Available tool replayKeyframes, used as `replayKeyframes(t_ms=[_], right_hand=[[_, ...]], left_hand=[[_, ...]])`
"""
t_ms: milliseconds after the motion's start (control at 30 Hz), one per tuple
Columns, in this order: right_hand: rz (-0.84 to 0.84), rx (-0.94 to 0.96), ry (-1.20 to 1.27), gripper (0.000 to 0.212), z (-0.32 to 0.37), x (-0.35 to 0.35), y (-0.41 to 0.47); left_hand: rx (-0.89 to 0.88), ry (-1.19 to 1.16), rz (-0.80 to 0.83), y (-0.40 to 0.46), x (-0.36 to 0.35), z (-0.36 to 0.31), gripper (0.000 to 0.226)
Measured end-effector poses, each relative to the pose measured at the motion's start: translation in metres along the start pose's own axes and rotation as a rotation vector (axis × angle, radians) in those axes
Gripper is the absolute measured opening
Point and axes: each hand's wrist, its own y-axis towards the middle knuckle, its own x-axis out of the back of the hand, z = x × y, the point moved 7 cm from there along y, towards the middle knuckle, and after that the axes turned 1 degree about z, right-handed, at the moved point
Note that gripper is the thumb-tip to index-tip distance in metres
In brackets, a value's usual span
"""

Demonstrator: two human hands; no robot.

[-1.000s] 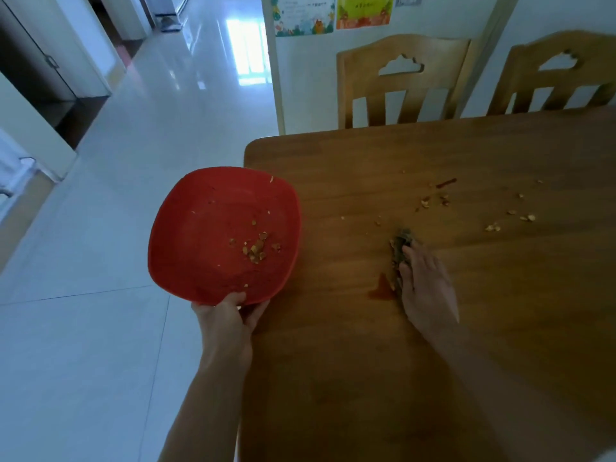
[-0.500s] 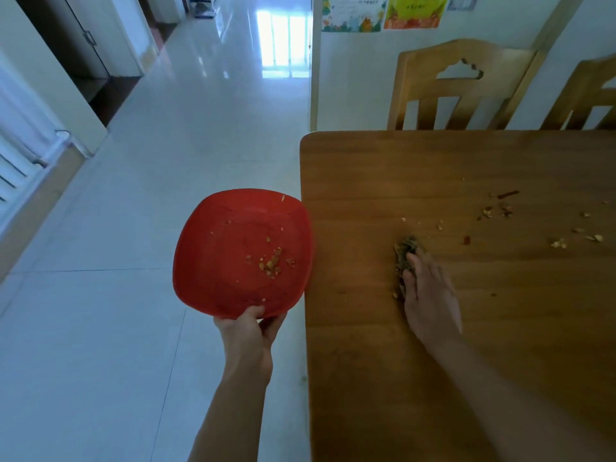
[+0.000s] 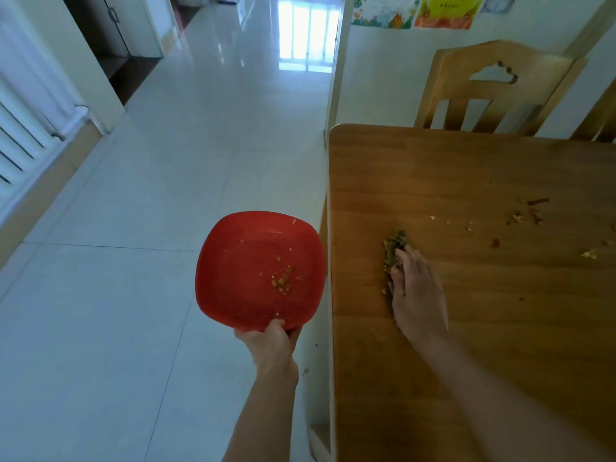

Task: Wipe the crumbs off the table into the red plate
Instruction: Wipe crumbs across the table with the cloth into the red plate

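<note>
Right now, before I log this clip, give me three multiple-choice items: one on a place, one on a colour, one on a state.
1. Where is the plate?
A. on the table
B. held off the table's left edge
C. on a chair

2. What colour is the plate?
A. red
B. blue
C. white

3. What is the right hand doing?
A. hanging in the air
B. gripping a chair
C. pressing a rag on the table

Key: 1 B, the left hand holds its near rim over the floor. 2 A, it is plainly red. 3 C, the fingers lie flat on the rag, crumbs along its left edge.
</note>
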Motion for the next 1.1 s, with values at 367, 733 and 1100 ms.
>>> replayKeyframes(t_ms=[367, 733, 1100], right_hand=[[-0.032, 0.183, 0.097, 0.038, 0.078, -0.030, -0.008], [0.066, 0.534, 0.053, 0.030, 0.167, -0.044, 0.017], [0.112, 0.570, 0.176, 0.020, 0.180, -0.055, 0.006]], left_hand=[[0.106, 0.046, 0.021, 0.003, 0.000, 0.025, 0.080], [0.101, 0.117, 0.054, 0.009, 0.008, 0.019, 0.078], [0.047, 0.104, 0.080, 0.017, 0.018, -0.012, 0.080]])
